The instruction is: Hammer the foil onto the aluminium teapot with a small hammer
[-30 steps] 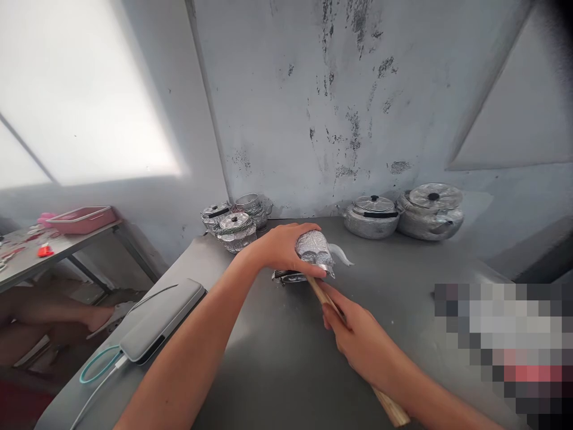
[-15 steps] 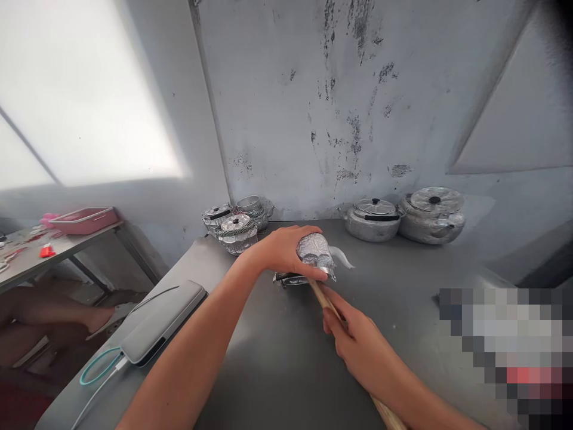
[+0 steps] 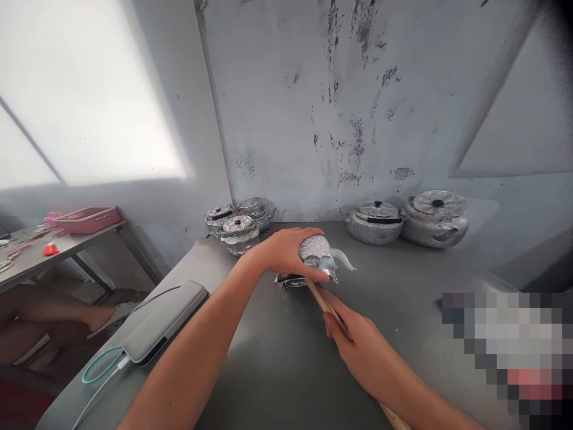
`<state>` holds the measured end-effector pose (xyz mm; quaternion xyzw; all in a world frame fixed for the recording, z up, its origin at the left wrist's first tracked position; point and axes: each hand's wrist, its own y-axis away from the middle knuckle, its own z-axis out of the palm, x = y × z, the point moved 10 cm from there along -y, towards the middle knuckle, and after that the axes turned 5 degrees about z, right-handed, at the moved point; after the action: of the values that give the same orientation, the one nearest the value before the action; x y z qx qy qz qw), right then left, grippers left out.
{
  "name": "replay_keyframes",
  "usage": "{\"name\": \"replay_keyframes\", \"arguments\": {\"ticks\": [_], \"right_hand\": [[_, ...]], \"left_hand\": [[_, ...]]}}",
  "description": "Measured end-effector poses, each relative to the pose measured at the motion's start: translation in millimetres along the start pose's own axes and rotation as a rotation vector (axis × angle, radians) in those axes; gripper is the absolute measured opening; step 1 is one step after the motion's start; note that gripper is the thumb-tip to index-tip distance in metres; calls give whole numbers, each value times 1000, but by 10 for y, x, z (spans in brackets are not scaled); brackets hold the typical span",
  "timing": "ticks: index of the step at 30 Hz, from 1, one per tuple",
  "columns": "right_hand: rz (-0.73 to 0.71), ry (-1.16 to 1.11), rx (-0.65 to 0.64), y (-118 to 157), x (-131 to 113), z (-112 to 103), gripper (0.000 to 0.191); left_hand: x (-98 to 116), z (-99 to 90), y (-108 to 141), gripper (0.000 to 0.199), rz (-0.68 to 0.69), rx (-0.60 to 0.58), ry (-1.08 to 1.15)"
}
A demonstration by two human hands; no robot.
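A small silver metal kettle [image 3: 319, 254] with a curved white-grey spout is tilted on its side above the grey table [image 3: 277, 370]. My left hand [image 3: 290, 251] grips its body, thumb and fingers round it. My right hand [image 3: 353, 334] is closed round a long wooden stick [image 3: 321, 297], whose upper end reaches the underside of the kettle and is hidden there. Below my left hand lies a silver lid-like piece with a dark handle [image 3: 292, 280], partly covered by the hand.
Several silver pots [image 3: 239, 233] stand at the back left, two larger ones [image 3: 376, 222] at the back right. A grey case [image 3: 163, 322] with a cable lies left. A side table holds a pink basket [image 3: 87, 221]. A person's leg [image 3: 58, 307] shows below it.
The whole view has shifted slightly. Both hands keep their hold, and the stick's angle against the kettle has changed a little.
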<state>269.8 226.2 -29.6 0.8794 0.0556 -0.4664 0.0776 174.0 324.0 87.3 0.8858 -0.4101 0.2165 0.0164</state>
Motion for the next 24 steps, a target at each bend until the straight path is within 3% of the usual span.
{"name": "replay_keyframes", "arguments": {"ticks": [5,10,24], "right_hand": [[9,-28,43,-27,20,-32,51],[-9,18,-15,-40,-54,-29,49],[-17,32,1,5,-65,25,53]], "left_hand": [[-1,4,2,99,-1,-2,6],[-6,-3,6,97,2,7,6],[-39,-63,44,97,6,-20,94]]}}
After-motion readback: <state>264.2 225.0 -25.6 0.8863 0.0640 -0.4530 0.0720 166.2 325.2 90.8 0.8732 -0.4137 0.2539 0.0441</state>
